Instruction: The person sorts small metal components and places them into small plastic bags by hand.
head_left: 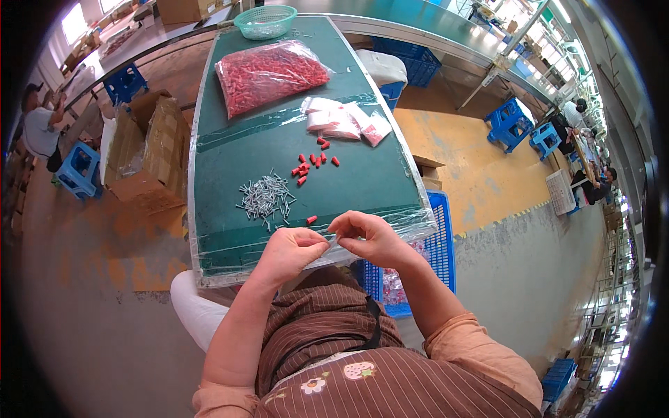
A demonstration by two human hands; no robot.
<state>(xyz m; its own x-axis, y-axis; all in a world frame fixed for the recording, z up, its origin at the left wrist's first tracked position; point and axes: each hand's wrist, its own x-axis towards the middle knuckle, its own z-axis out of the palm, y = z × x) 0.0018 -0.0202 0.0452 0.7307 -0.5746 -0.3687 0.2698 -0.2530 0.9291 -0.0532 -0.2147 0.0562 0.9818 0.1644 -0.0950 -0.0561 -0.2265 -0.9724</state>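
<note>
Over the table's near edge, my left hand [289, 254] and my right hand [373, 240] are close together, fingers closed in a pinch. Something small, pale and see-through shows between the fingertips; its kind cannot be made out. Just beyond lies a pile of silver screws [266, 198]. A single red plastic plug [311, 219] rests near the fingertips, and several more red plugs [304, 168] are scattered farther off. Small clear bags [341, 118] with white and red in them overlap at the table's right. Behind them sits a large clear bag of red plugs [272, 76].
The green table [230, 164] has clear film across it. At its far end stands a green basket [265, 22]. A blue crate [441, 240] with small bags is below the right edge. An open carton [150, 153] and blue stool [80, 171] are left; people sit on both sides.
</note>
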